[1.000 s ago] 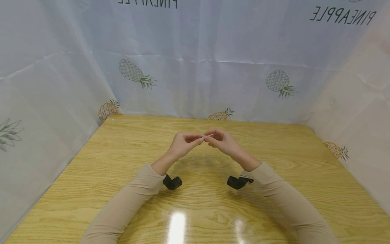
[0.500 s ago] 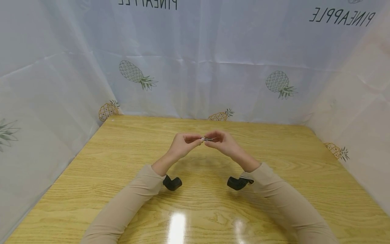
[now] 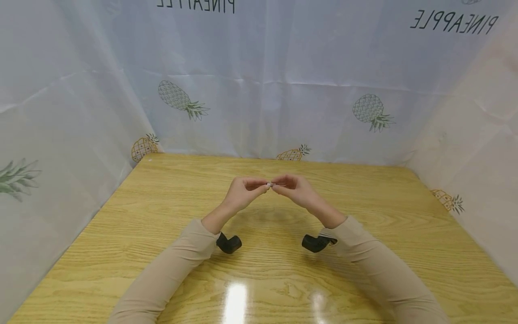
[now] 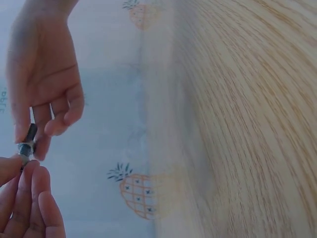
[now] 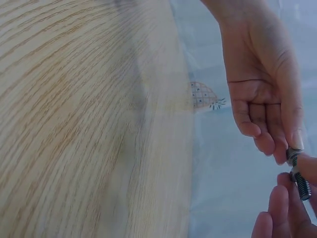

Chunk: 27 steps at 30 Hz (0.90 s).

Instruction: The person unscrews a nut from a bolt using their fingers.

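A small metal bolt [image 5: 303, 189] with a dark threaded shaft lies between my two hands, above the table. My left hand [image 3: 239, 194] pinches its head end between thumb and fingertips. The threaded end points toward my right palm. On the shaft sits a nut [image 5: 295, 174], and the thumb and forefinger of my right hand [image 3: 300, 191] pinch it from both sides. The left wrist view shows the same nut [image 4: 26, 148] close to the left fingertips, with the right thumb beside it. The bolt head is mostly hidden by the left fingers.
Beneath the hands spreads a wood-grain table [image 3: 182, 180]. White curtains with printed pineapples [image 3: 259, 112] enclose its back and sides. A black wrist device [image 3: 229, 244] juts from the left cuff, and another black wrist device [image 3: 314, 243] from the right.
The right fingers covered the shaft a second ago, then spread apart and bared it, and have now come together at the nut. The left hand has stayed in place.
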### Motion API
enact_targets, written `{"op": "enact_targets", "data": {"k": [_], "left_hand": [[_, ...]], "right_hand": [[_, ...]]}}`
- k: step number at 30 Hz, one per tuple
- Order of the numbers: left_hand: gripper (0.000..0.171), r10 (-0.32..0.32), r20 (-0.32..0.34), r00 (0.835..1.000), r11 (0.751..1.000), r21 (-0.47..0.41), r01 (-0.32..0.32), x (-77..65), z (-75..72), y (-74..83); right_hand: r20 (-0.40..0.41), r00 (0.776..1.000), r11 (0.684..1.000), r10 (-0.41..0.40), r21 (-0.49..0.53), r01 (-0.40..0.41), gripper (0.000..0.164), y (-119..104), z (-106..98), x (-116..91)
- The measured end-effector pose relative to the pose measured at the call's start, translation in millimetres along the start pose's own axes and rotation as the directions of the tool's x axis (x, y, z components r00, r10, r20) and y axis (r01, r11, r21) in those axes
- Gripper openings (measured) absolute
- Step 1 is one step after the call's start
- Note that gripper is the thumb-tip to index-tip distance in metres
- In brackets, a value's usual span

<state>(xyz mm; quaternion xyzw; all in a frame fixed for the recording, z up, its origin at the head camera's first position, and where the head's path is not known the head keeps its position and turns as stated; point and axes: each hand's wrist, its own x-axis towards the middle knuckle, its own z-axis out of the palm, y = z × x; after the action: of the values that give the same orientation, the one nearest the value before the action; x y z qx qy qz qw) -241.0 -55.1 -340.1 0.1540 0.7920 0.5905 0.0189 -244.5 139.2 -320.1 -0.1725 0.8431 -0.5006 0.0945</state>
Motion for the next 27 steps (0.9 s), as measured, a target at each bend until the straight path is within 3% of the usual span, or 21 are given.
{"op": "enact_targets", "data": {"k": [7,12,19,27], "left_hand": [[0.029,0.01,0.005,1.0,1.0,0.003,-0.01,0.8,0.1,-0.5],[0.028,0.003,0.001,1.0,1.0,0.017,-0.003,0.7,-0.2,-0.7],[0.027,0.017,0.003,1.0,1.0,-0.001,-0.017,0.4,-0.4,-1.7],[0.027,0.017,0.001,1.0,1.0,-0.002,-0.017,0.1,0.1,-1.3]], "right_hand": [[0.012,1.0,1.0,-0.003,0.005,0.003,0.043,0.2,-0.1,1.0],[0.036,0.999,1.0,0.02,0.005,-0.02,0.041,2.2,-0.3,3.0],[-0.009,1.0,1.0,-0.002,-0.029,0.002,0.032,1.0,0.4,1.0],[0.001,1.0,1.0,0.013,-0.002,-0.013,0.041,0.5,0.2,0.9]]}}
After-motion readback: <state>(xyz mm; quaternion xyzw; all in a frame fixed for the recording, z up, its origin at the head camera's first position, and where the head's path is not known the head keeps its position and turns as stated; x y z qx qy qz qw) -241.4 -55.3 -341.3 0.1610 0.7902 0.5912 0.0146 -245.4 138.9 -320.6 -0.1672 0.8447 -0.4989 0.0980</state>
